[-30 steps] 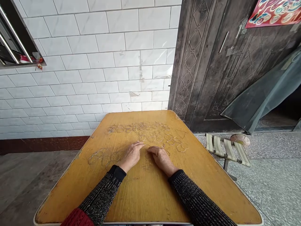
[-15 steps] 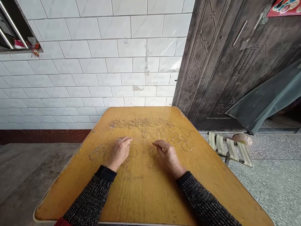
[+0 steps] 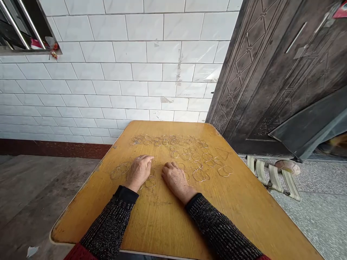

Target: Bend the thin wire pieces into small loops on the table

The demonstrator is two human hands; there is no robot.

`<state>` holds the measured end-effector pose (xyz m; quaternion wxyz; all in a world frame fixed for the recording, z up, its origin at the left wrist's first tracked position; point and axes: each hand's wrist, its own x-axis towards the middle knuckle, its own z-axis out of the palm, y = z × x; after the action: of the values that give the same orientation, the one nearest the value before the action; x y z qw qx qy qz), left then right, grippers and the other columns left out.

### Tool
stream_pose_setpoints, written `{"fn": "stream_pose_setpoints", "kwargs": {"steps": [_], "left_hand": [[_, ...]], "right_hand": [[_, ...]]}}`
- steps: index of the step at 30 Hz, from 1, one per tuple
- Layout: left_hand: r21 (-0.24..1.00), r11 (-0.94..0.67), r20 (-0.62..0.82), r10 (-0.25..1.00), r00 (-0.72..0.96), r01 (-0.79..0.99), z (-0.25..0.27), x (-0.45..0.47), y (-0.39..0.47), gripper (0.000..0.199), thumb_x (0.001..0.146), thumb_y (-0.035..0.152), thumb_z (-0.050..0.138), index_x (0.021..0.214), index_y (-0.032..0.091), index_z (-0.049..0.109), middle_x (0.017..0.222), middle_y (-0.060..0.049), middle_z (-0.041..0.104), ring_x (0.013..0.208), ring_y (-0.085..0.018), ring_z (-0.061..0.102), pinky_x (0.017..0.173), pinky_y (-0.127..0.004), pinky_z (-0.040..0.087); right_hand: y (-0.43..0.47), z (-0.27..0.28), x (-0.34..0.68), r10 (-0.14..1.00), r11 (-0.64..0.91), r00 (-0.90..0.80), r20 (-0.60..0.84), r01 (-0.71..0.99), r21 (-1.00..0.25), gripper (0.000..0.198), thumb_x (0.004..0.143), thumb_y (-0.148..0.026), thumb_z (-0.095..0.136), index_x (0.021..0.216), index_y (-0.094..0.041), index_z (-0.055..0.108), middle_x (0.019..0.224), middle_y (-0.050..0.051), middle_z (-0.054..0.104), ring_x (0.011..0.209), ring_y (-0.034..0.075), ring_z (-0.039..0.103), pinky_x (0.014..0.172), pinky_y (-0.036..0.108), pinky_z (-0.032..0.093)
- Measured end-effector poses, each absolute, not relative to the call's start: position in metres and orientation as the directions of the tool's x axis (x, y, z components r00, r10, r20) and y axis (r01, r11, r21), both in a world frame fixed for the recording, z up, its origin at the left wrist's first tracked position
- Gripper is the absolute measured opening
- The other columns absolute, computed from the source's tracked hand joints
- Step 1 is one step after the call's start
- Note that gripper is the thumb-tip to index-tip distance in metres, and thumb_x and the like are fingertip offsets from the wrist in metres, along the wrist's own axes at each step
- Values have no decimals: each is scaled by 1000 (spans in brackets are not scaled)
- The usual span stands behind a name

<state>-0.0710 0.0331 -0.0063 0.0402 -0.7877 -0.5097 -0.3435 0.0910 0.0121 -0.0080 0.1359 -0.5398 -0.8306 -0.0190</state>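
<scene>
Across the yellow wooden bench (image 3: pixel 165 227), coppery wire loops (image 3: pixel 200 176) lie spread, some left bunched; what left grip (image 3: pixel 140 172) or right grip (image 3: pixel 177 180) (palms down) holds, I can't tell.

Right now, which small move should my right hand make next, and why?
Perhaps lift the bare right hand slightly: seen from above, it hides anything beneath, so I cannot tell its grip, while thin, rounded, copper-coloured wire loops lie to its right on the yellow-brown wooden table.

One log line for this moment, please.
left hand: over thin loops, grip unclear | right hand: palm down, loops alongside, grip unclear | table: more loops across far side | striped seat: right of table
</scene>
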Motion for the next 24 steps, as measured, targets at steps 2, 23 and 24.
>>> {"fn": "stream_pose_setpoints", "kwargs": {"steps": [2,23,24], "left_hand": [[311,-473,559,792,244,824,-6,-70,32,27,82,13,40,97,17,62,94,-7,66,88,-18,59,80,-32,45],[420,-510,610,771,183,751,-2,-67,31,26,82,13,39,93,16,63,94,-9,65,89,-18,58,81,-32,45],[445,-508,627,765,148,738,0,-67,31,26,82,13,39,93,16,62,95,-9,65,91,-19,58,83,-32,44]], "right_hand": [[13,-12,91,891,415,-383,242,904,-98,19,86,-16,43,81,-15,62,90,10,61,90,21,53,68,28,44],[3,-1,107,863,454,-401,307,883,-122,21,87,-22,45,77,-20,63,84,4,63,83,17,55,58,22,39],[1,3,111,859,459,-384,340,871,-176,21,87,-23,45,78,-21,63,83,4,64,82,17,56,60,22,39]]}}
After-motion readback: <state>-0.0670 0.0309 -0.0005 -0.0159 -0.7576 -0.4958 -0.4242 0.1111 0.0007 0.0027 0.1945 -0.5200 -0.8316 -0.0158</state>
